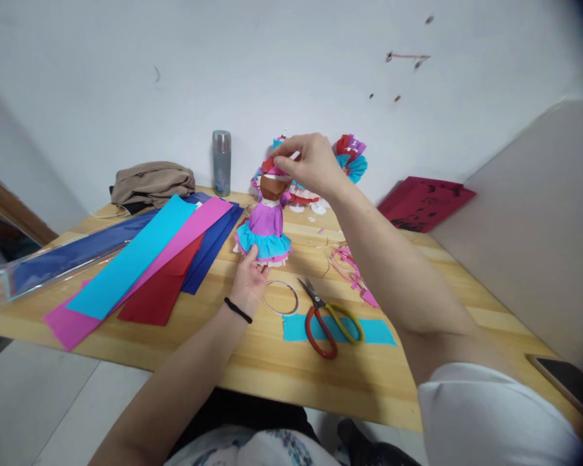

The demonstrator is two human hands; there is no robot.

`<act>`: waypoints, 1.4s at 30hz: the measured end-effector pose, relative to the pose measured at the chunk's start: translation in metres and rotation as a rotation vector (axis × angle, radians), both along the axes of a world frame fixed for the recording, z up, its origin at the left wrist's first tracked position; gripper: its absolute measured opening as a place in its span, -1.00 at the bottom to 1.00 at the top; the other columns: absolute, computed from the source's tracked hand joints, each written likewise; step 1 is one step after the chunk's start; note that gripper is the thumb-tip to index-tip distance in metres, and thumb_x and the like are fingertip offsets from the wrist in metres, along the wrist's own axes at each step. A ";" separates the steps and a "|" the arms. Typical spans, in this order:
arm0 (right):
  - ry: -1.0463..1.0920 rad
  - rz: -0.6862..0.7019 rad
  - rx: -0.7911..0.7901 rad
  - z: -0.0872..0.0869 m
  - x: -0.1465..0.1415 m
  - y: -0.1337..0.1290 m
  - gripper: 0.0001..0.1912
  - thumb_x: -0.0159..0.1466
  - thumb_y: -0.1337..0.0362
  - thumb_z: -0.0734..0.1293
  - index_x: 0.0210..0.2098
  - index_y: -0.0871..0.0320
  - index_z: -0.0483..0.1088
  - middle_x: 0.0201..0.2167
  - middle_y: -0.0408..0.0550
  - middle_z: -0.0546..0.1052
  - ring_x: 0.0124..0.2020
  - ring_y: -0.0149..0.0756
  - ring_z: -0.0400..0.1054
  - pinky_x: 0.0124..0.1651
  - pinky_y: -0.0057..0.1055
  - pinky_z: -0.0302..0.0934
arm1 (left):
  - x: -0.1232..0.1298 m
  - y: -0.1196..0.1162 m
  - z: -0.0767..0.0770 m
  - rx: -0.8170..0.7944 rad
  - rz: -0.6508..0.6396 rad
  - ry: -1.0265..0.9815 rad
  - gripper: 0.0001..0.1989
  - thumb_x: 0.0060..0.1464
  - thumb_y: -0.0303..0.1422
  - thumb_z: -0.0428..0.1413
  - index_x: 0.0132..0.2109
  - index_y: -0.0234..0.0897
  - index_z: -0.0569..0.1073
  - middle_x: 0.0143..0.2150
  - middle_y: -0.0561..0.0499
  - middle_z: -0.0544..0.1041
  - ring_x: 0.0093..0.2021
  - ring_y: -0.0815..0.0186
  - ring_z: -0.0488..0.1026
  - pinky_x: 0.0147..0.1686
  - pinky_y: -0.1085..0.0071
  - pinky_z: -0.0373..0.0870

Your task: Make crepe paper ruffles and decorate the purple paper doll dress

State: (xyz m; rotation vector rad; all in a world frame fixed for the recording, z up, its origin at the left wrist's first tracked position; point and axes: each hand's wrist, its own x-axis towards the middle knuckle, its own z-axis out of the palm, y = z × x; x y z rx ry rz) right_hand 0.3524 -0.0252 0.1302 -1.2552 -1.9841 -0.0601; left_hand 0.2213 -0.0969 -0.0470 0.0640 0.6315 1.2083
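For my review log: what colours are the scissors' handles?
One red handle, one yellow handle; clearest in the head view.

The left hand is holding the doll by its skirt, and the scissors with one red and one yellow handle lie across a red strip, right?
Not quite: the strip under the scissors is light blue, as the head view shows. The left hand does hold the doll by its skirt.

The rear wall (175, 84) is plain white, with small dark marks. The wooden table (379, 395) stands on light floor tiles (78, 395).
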 end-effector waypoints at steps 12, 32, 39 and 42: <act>0.031 -0.074 -0.067 0.010 -0.004 0.003 -0.86 0.18 0.19 0.41 -0.31 0.11 0.55 -0.33 -0.05 0.61 -0.20 -0.16 0.47 -0.07 -0.18 0.33 | -0.003 0.010 -0.001 0.090 0.053 -0.054 -0.74 0.35 -0.24 0.04 -0.11 -0.22 0.60 -0.20 -0.07 0.67 -0.05 0.23 0.61 0.10 0.24 0.50; 0.248 0.009 0.065 -0.007 0.003 0.001 -0.93 0.18 0.27 0.41 -0.37 -0.08 0.49 -0.28 -0.21 0.65 -0.20 -0.21 0.44 -0.05 -0.19 0.31 | -0.003 0.009 -0.004 0.099 -0.015 -0.082 -0.73 0.33 -0.25 0.08 0.05 -0.25 0.56 -0.10 -0.10 0.68 0.04 0.15 0.60 0.22 0.08 0.44; 0.241 -0.003 0.123 -0.011 0.001 0.007 -0.78 0.18 0.43 0.39 -0.42 -0.09 0.46 -0.35 -0.27 0.63 -0.25 -0.27 0.45 -0.04 -0.20 0.35 | -0.003 0.014 -0.018 0.157 -0.065 -0.042 -0.70 0.25 -0.36 0.19 0.12 -0.17 0.54 -0.08 -0.07 0.69 0.00 0.15 0.62 0.20 0.05 0.43; 0.248 0.036 0.135 -0.012 0.000 0.009 -0.82 0.20 0.40 0.40 -0.41 -0.07 0.48 -0.35 -0.26 0.63 -0.24 -0.26 0.45 -0.04 -0.20 0.35 | -0.002 0.017 -0.017 0.149 -0.055 -0.038 -0.70 0.24 -0.47 0.17 0.10 -0.21 0.55 -0.11 -0.07 0.69 -0.06 0.18 0.64 0.18 0.10 0.44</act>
